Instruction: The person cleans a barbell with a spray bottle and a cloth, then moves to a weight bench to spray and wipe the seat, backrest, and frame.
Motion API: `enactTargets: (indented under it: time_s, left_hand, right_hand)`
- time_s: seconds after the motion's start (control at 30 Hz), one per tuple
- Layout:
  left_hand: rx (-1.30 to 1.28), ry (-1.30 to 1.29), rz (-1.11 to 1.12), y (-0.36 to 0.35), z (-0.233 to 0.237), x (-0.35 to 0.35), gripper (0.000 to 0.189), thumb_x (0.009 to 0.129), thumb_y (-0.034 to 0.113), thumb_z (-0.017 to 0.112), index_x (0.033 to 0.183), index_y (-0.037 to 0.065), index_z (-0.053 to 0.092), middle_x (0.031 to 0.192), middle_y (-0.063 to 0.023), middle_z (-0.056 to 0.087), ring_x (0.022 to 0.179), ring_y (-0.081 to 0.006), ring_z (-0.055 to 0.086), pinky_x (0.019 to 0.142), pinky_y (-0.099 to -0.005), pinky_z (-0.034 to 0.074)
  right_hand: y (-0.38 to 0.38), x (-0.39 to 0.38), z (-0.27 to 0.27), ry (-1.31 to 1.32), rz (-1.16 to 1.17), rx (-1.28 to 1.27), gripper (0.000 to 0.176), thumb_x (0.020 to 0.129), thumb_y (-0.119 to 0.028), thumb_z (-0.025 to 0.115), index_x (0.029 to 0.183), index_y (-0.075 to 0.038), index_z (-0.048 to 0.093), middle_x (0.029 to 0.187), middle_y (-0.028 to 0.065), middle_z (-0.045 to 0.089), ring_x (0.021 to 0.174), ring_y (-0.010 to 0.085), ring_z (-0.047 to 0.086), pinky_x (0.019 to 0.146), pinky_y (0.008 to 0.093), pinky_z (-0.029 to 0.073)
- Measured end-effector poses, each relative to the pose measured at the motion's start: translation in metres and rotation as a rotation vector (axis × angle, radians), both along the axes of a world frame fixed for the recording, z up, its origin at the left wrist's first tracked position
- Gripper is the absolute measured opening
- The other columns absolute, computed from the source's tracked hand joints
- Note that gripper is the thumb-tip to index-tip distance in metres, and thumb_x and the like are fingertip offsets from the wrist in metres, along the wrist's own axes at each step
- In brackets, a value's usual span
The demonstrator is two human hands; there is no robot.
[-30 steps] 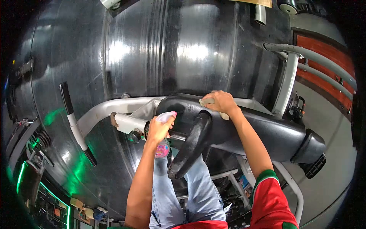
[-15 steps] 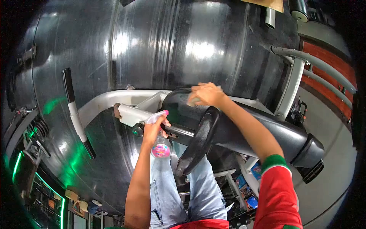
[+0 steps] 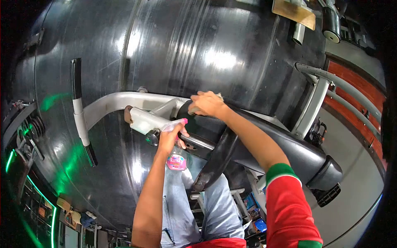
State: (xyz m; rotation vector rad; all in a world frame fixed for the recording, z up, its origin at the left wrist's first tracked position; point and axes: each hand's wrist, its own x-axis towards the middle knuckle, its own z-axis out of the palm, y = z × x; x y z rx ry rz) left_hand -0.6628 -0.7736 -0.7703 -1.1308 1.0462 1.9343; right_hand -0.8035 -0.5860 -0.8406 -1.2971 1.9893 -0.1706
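Observation:
My left hand [image 3: 168,139] is wrapped around the neck of a clear spray bottle [image 3: 177,162] with a pink label and pink nozzle. The bottle is upright beside the machine's metal tube [image 3: 200,142]. Farther up, my right hand [image 3: 208,103] is closed on a pale cloth [image 3: 193,109], of which only small edges show. That hand presses the cloth on the far end of a black padded seat [image 3: 202,125]. Between my arms, a black curved pad [image 3: 216,163] with a worn lower end slants across the bench.
A light grey frame [image 3: 118,98] curves left to an upright handle bar [image 3: 78,111] with black grips. Grey metal rails [image 3: 312,105] rise at the right. A wooden board [image 3: 293,14] lies at the top right. Weight plates [image 3: 37,126] are at the far left.
My right hand has slid left along the seat with the cloth. My left hand still grips the spray bottle. The whole view has shifted slightly.

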Motion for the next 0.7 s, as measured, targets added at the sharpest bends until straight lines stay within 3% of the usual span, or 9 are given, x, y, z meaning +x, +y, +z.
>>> enactTargets:
  time_s: [0.07, 0.13, 0.17, 0.23, 0.4, 0.53, 0.63, 0.7]
  left_hand:
    - [-0.005, 0.002, -0.013, -0.001, 0.000, -0.002, 0.036, 0.096, 0.034, 0.063, 0.112, 0.001, 0.067, 0.075, -0.0098, 0.067, 0.042, -0.0190, 0.059, 0.039, -0.0280, 0.042]
    - [0.014, 0.028, -0.074, -0.003, -0.002, 0.000, 0.045, 0.096, 0.037, 0.060, 0.120, -0.002, 0.063, 0.079, -0.0114, 0.068, 0.042, -0.0214, 0.060, 0.042, -0.0287, 0.046]
    - [0.029, 0.009, -0.006, -0.001, -0.001, -0.001, 0.035, 0.095, 0.033, 0.065, 0.107, 0.001, 0.068, 0.075, -0.0104, 0.068, 0.042, -0.0191, 0.059, 0.039, -0.0286, 0.043]
    - [0.044, 0.012, 0.017, -0.001, -0.003, 0.000, 0.035, 0.095, 0.033, 0.065, 0.106, 0.000, 0.068, 0.075, -0.0105, 0.068, 0.042, -0.0193, 0.059, 0.039, -0.0286, 0.044]
    - [0.032, -0.008, 0.018, -0.002, 0.003, -0.003, 0.034, 0.094, 0.032, 0.065, 0.103, -0.001, 0.069, 0.074, -0.0109, 0.068, 0.042, -0.0197, 0.059, 0.040, -0.0282, 0.046]
    - [0.043, -0.020, 0.034, -0.001, 0.002, -0.002, 0.032, 0.094, 0.031, 0.065, 0.100, -0.001, 0.070, 0.075, -0.0102, 0.069, 0.042, -0.0194, 0.060, 0.041, -0.0279, 0.046]
    - [0.028, -0.035, 0.006, -0.002, 0.007, -0.006, 0.031, 0.094, 0.030, 0.065, 0.096, 0.000, 0.070, 0.074, -0.0094, 0.069, 0.043, -0.0192, 0.060, 0.041, -0.0275, 0.046]
    - [0.016, -0.034, 0.000, -0.002, 0.007, -0.008, 0.031, 0.094, 0.030, 0.065, 0.094, 0.000, 0.070, 0.074, -0.0090, 0.069, 0.043, -0.0192, 0.061, 0.041, -0.0273, 0.045]
  right_hand:
    - [-0.020, 0.000, -0.010, -0.061, -0.005, 0.118, 0.023, 0.077, -0.030, 0.077, 0.100, -0.034, 0.075, 0.109, -0.0044, 0.064, 0.111, 0.0250, 0.063, 0.085, 0.0415, 0.053]
    - [-0.010, 0.005, -0.007, -0.044, -0.018, 0.088, 0.022, 0.076, -0.030, 0.077, 0.097, -0.033, 0.075, 0.108, -0.0043, 0.064, 0.106, 0.0237, 0.063, 0.082, 0.0408, 0.054]
    - [0.000, 0.004, -0.003, -0.023, 0.002, 0.040, 0.022, 0.075, -0.030, 0.077, 0.097, -0.032, 0.075, 0.107, -0.0041, 0.064, 0.105, 0.0235, 0.063, 0.081, 0.0400, 0.055]
    - [0.016, -0.003, 0.022, -0.021, 0.086, 0.095, 0.025, 0.071, -0.028, 0.079, 0.096, -0.028, 0.073, 0.106, -0.0033, 0.065, 0.104, 0.0234, 0.063, 0.076, 0.0370, 0.056]
    - [0.059, -0.016, 0.037, -0.147, 0.174, 0.091, 0.019, 0.076, -0.029, 0.075, 0.094, -0.027, 0.071, 0.101, -0.0023, 0.066, 0.103, 0.0240, 0.064, 0.075, 0.0402, 0.059]
    - [0.019, -0.009, 0.032, -0.081, 0.257, 0.119, 0.014, 0.078, -0.028, 0.074, 0.091, -0.025, 0.072, 0.099, -0.0009, 0.066, 0.107, 0.0258, 0.063, 0.077, 0.0397, 0.059]
    - [-0.023, 0.010, 0.002, -0.058, 0.115, 0.095, 0.009, 0.081, -0.028, 0.070, 0.088, -0.025, 0.073, 0.100, -0.0009, 0.066, 0.105, 0.0266, 0.064, 0.078, 0.0422, 0.056]
    - [-0.049, 0.025, -0.033, -0.034, 0.062, 0.140, 0.014, 0.084, -0.028, 0.067, 0.094, -0.027, 0.076, 0.107, -0.0004, 0.069, 0.107, 0.0253, 0.065, 0.081, 0.0411, 0.054]
